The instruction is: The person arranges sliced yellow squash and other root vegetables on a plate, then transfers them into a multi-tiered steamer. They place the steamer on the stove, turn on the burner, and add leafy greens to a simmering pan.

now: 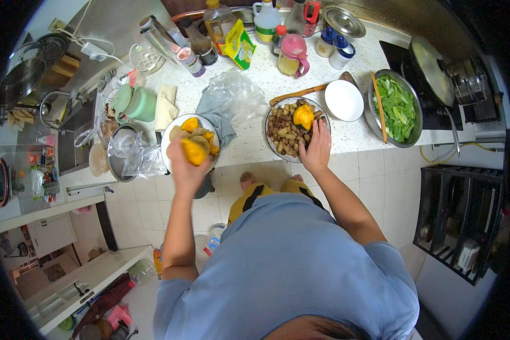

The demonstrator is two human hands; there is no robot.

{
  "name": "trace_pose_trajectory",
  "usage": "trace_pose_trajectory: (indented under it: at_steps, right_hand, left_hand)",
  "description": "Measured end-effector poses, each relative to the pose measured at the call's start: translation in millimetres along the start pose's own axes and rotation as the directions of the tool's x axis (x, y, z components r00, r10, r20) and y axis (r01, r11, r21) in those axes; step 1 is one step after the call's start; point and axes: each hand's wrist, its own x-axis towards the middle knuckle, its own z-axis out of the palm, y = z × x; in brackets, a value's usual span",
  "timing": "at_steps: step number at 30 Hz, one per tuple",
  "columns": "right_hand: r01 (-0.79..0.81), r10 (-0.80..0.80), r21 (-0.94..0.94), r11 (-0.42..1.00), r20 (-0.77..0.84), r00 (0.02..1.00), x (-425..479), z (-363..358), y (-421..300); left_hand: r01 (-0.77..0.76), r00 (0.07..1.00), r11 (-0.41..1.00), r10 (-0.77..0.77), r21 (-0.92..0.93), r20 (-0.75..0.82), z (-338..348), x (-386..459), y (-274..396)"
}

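Observation:
My left hand grips an orange pumpkin piece, blurred by motion, above a white plate. On that plate lie more pumpkin pieces and brownish slices whose kind I cannot tell. My right hand rests over the near right edge of a plate of peanuts in their shells, thumb apart from the fingers. Another pumpkin piece sits on top of the peanuts, just beyond the fingertips; whether they touch it is unclear.
A white bowl and a wooden-handled utensil lie behind the peanuts. To the right stands a metal basin of chopped greens with chopsticks across it. Plastic bags, a green pitcher and a pink-lidded jug stand around.

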Motion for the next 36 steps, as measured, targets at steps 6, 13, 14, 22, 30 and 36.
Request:
trace_pose_trajectory:
  at_steps: [6, 13, 14, 22, 30, 36]
  right_hand:
    - [-0.015, 0.015, 0.002, 1.000, 0.050, 0.999, 1.5, -1.7, -0.2]
    - [-0.028, 0.026, 0.037, 0.999, 0.041, 0.999, 1.0, -0.9, 0.6]
    - [-0.028, 0.026, 0.045, 0.999, 0.040, 0.999, 1.9, -2.9, 1.9]
    - [0.024, -0.024, 0.039, 0.999, -0.016, 1.000, 1.8, 2.1, 2.2]
    - [0.027, -0.026, 0.028, 0.999, -0.021, 0.999, 2.1, -0.1, -0.6]
    - [0.023, -0.023, 0.001, 1.000, 0.012, 1.000, 2.2, 0.0, -1.9]
  left_hand:
    - [-0.225, 0.892, 0.937, 0.309, -0.268, 0.331, 112.6, 25.8, 103.7]
    - [-0.356, 0.785, 0.935, 0.302, -0.006, 0.541, 173.7, 57.7, 111.4]
    - [-0.382, 0.768, 0.924, 0.328, -0.017, 0.549, 174.7, 57.1, 110.4]
    - [-0.466, 0.743, 0.885, 0.401, -0.017, 0.536, 180.9, 55.8, 108.8]
    - [-0.155, 0.986, 0.984, 0.148, 0.093, 0.076, 87.9, 67.8, 32.6]
    - [0.314, 0.803, 0.793, -0.515, 0.522, 0.300, 55.4, 92.9, -60.7]
